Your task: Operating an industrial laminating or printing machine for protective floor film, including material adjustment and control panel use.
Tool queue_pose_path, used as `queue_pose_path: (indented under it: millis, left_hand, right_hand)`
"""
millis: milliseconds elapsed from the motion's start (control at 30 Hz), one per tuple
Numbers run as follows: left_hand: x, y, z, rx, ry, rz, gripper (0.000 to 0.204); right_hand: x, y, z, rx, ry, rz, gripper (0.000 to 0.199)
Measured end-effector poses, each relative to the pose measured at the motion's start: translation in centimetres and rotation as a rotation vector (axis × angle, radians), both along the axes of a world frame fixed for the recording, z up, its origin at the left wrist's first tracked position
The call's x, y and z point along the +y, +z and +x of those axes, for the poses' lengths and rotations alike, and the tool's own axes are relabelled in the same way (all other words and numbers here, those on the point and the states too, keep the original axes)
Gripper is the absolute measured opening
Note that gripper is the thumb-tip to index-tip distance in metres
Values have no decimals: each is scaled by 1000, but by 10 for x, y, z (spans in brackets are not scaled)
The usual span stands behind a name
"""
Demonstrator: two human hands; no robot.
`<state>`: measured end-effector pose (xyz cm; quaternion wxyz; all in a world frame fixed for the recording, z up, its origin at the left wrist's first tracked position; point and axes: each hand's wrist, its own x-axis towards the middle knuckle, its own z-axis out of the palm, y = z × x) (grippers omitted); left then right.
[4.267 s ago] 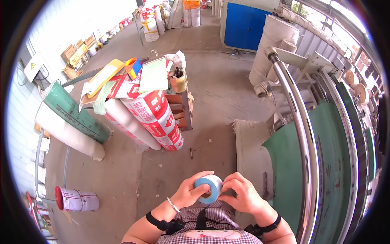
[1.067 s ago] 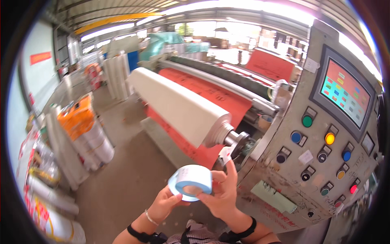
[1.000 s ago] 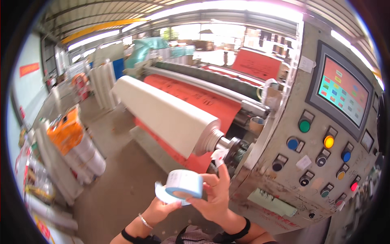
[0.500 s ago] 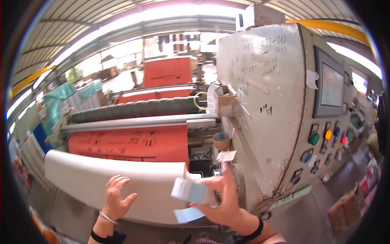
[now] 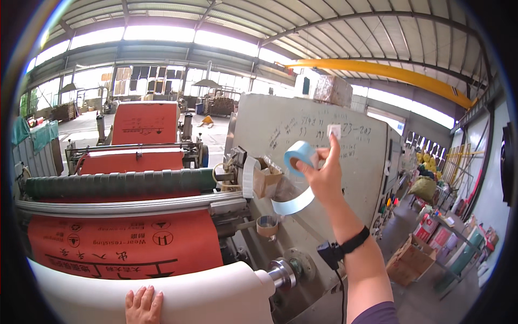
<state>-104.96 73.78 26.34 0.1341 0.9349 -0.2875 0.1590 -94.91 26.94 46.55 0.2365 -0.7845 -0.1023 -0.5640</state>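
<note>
My right hand (image 5: pixel 326 175) is raised in front of the grey cabinet, gripping a roll of stickers on light blue backing (image 5: pixel 297 156). From the roll a loose strip of backing (image 5: pixel 295 204) curls down beside the wrist. On my upright index fingertip sits a small white sticker (image 5: pixel 335 129). My left hand (image 5: pixel 144 305) lies with fingers stretched on top of a big white roll of sheet material (image 5: pixel 216 289); its wrist is out of view. Behind that roll runs a printed red sheet (image 5: pixel 124 243), fed through the machine.
A metal shaft end (image 5: pixel 283 274) joins the white roll to the grey cabinet (image 5: pixel 356 183). Across the machine lies a dark green roller (image 5: pixel 118 183). A tape roll (image 5: pixel 267 225) and small open carton (image 5: pixel 266 181) sit by the cabinet. Cardboard boxes (image 5: pixel 413 259) stand on the right floor.
My right hand has risen with the sticker roll toward the cabinet. My left hand has come down onto the white roll. The view has tilted up and swung right.
</note>
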Motion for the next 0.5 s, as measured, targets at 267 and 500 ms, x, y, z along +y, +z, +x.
queue_pose_path:
  millis: [267, 500]
  left_hand:
    - [0, -1, 2, 35, 1, -44, 96]
    - [-5, 9, 4, 127, 71, -77, 94]
  right_hand:
    - [-13, 158, 53, -364, -528, -163, 96]
    - [-38, 217, 117, -341, -664, -120, 92]
